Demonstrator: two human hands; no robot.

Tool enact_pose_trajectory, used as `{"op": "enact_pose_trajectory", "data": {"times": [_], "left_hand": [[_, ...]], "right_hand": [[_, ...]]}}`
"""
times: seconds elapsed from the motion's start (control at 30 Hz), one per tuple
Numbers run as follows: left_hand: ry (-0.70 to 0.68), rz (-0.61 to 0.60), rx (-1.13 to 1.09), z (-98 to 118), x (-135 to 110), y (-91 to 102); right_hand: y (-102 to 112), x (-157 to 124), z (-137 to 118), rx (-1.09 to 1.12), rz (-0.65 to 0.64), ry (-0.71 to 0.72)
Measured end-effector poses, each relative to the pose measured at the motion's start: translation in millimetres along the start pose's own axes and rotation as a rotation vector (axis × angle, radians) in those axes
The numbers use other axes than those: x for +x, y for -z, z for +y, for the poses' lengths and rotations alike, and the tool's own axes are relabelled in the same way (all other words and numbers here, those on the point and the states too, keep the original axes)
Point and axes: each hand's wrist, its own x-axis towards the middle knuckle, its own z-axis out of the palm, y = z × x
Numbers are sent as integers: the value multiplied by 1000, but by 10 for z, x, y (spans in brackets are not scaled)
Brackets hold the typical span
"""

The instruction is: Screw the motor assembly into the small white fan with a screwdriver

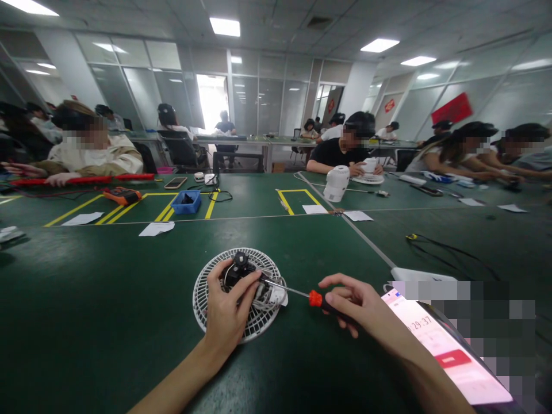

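Note:
A round white fan grille (202,299) lies flat on the green table. Over it my left hand (230,305) grips a black fan motor (235,273) between thumb and fingers. My right hand (351,302) is wrapped loosely around the dark handle of a screwdriver (316,298) with an orange-red collar. Its metal shaft points left, and the tip meets the motor's right side by my left thumb; the exact contact is hidden. A bundled white cord (263,296) and a white piece (279,296) rest on the grille beside the motor.
A lit phone (448,345) stands tilted at the right, close to my right forearm. Farther off are a blue bin (186,201), an orange-and-black meter (122,195), a white fan housing (336,184), paper slips (156,229) and a black cable (448,247). Several people work across the table.

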Motion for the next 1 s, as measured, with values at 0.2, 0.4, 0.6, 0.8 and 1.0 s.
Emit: {"op": "enact_pose_trajectory", "data": {"times": [0.2,0.4,0.6,0.8,1.0], "left_hand": [[21,-21,-1,-34,-16,-16],[5,22,-50,-36,6,-7],[-9,80,-88,-5,15,-4],[36,89,-80,-10,1,-10],[55,39,-84,5,75,58]], "right_hand": [[46,-19,-16,-133,139,165],[50,-4,25,-207,182,173],[10,-27,17,-50,9,108],[64,-108,-15,-103,-14,91],[53,-89,-31,-43,-47,10]]}}
